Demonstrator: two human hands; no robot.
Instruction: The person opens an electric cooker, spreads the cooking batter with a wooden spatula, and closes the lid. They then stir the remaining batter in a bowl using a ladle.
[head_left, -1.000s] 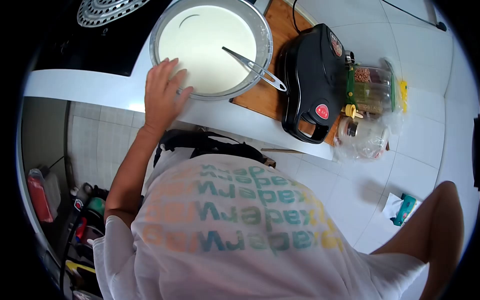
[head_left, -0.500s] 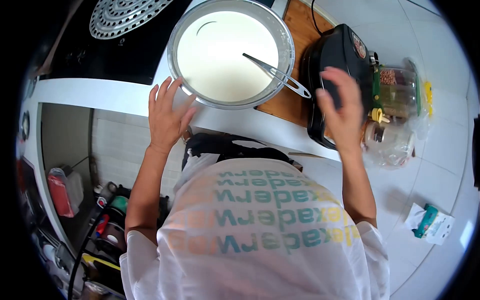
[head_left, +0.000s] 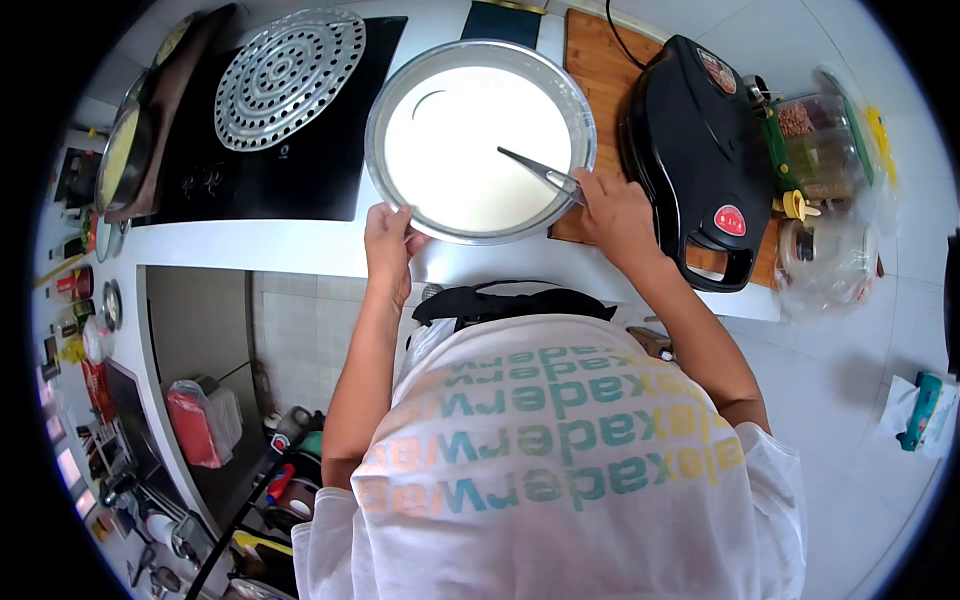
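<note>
A wide metal bowl (head_left: 580, 115) full of creamy white liquid (head_left: 460, 150) sits near the counter's front edge. My left hand (head_left: 390, 245) holds the bowl's near-left rim, thumb on top and fingers curled under it. My right hand (head_left: 618, 220) is closed around the handle end of a metal utensil (head_left: 545, 174) at the bowl's right rim. That utensil slants into the liquid, its visible far part looking dark. Its working end is hidden, so its kind is unclear.
A black electric griddle (head_left: 695, 150) stands on a wooden board (head_left: 590, 60) to the right. On the left, a perforated steamer plate (head_left: 290, 80) rests on the black cooktop (head_left: 290, 190). Jars and a plastic bag (head_left: 830, 260) lie beyond the griddle.
My right hand has moved left from above the griddle and closed on the utensil's handle. My left hand, spread beside the bowl before, now grips its rim. The view has shifted.
</note>
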